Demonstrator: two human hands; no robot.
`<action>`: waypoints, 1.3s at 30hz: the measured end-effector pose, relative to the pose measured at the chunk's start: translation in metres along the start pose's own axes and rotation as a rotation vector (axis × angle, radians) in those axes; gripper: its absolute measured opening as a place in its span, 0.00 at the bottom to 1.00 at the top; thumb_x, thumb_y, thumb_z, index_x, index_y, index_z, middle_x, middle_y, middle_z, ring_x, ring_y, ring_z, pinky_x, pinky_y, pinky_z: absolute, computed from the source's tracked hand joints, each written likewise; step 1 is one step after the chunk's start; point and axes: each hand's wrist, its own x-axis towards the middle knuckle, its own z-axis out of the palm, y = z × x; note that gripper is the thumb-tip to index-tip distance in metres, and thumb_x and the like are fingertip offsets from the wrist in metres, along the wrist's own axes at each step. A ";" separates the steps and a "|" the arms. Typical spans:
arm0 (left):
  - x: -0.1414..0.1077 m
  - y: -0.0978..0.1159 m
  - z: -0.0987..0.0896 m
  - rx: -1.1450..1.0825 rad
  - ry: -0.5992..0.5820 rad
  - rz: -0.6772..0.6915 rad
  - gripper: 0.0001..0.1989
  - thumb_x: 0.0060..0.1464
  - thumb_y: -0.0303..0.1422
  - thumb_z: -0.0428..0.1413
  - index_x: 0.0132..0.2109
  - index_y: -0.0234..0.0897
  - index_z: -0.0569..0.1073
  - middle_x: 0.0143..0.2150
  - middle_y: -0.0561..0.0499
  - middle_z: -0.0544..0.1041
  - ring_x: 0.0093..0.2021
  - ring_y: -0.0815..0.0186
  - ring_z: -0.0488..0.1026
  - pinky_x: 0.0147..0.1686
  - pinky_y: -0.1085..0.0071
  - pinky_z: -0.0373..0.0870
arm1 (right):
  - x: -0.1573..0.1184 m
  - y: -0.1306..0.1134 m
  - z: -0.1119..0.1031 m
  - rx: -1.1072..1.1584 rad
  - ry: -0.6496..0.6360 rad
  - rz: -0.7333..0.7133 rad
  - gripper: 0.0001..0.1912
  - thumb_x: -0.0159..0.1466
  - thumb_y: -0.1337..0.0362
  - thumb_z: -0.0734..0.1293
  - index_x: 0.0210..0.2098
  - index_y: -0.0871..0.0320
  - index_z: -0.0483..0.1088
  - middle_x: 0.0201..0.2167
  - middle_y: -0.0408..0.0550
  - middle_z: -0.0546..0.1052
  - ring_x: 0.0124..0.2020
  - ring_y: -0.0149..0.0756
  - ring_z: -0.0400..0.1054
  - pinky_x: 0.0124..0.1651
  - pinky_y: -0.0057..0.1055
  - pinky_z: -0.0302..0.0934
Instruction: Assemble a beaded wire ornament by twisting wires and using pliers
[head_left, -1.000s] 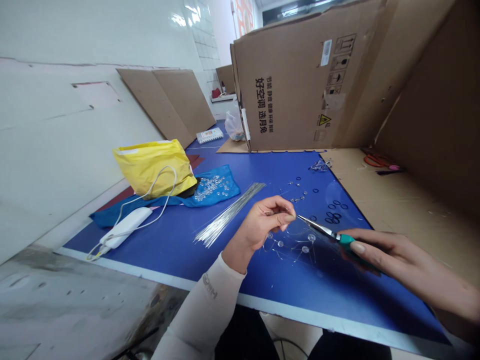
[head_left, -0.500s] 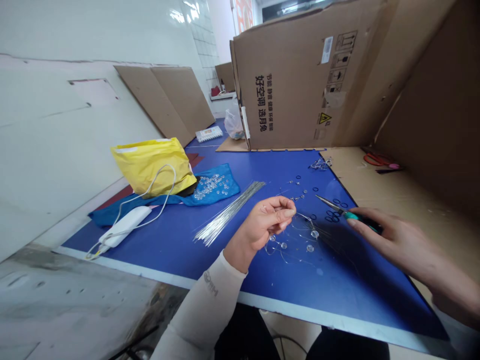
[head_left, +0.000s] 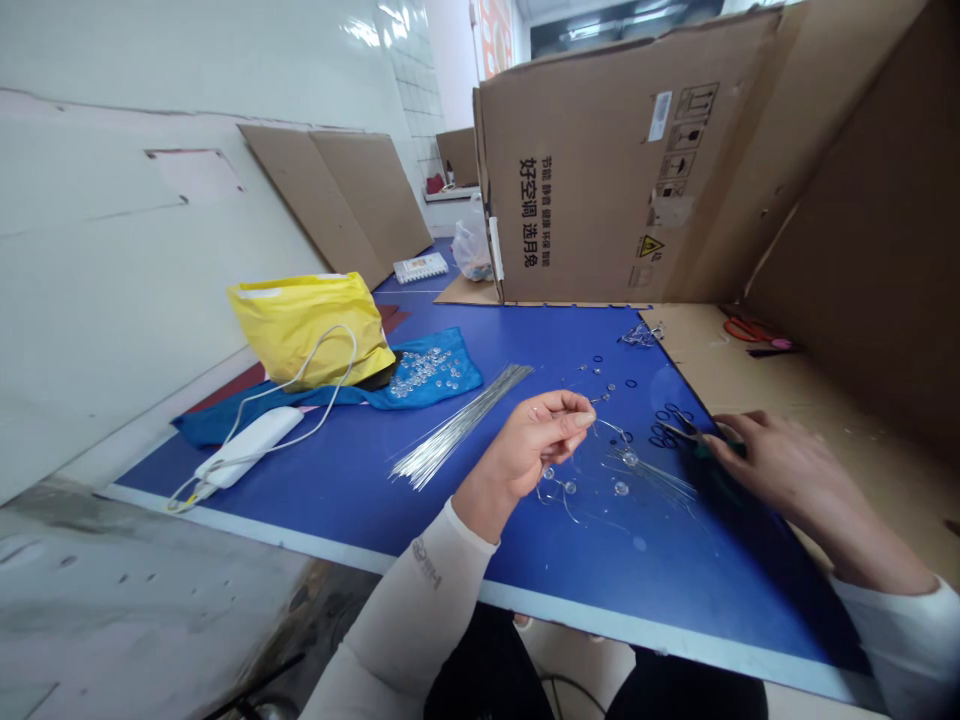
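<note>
My left hand [head_left: 551, 435] is closed in a pinch on a thin wire [head_left: 611, 428], which reaches right toward a clear bead [head_left: 630, 459]. Low over the table's right side, my right hand [head_left: 780, 460] has its fingers on green-handled pliers [head_left: 691, 434], though blur softens the grip. The pliers' jaws point left, among several black rings [head_left: 661, 440]. Below my left hand lie more clear beads [head_left: 571, 488] with curled wires, and a small bunch of thin wires [head_left: 660, 476] rests to their right.
A bundle of straight wires [head_left: 461, 425] lies left of my left hand. Beyond it, loose beads [head_left: 427, 372] sit on a blue cloth [head_left: 469, 372] beside a yellow bag [head_left: 311, 325]. A white power strip [head_left: 251, 447], red-handled scissors [head_left: 742, 329] and a large cardboard box [head_left: 600, 200] surround the area.
My right hand has lowered the pliers toward the black rings, and their jaws now lie among them. My left hand keeps its pinch on the wire. The view has shifted slightly.
</note>
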 end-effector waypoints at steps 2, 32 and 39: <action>0.000 0.000 0.002 0.051 0.020 0.005 0.18 0.49 0.41 0.70 0.36 0.35 0.72 0.21 0.59 0.66 0.20 0.77 0.55 0.21 0.74 0.45 | -0.003 -0.013 -0.010 0.234 0.054 0.006 0.23 0.72 0.49 0.60 0.48 0.58 0.80 0.49 0.65 0.82 0.45 0.54 0.78 0.44 0.43 0.66; 0.004 -0.008 -0.005 -0.020 -0.222 -0.066 0.22 0.52 0.30 0.58 0.55 0.30 0.75 0.34 0.49 0.75 0.25 0.76 0.57 0.27 0.71 0.48 | 0.009 -0.135 -0.059 0.701 0.253 -0.196 0.10 0.64 0.58 0.66 0.30 0.54 0.76 0.25 0.46 0.79 0.25 0.34 0.69 0.31 0.32 0.61; 0.005 -0.009 -0.006 -0.020 -0.223 -0.061 0.20 0.61 0.38 0.59 0.57 0.32 0.75 0.36 0.46 0.77 0.26 0.74 0.60 0.28 0.70 0.49 | 0.010 -0.134 -0.061 0.681 0.258 -0.209 0.10 0.66 0.60 0.65 0.31 0.54 0.76 0.24 0.44 0.78 0.24 0.33 0.68 0.29 0.30 0.58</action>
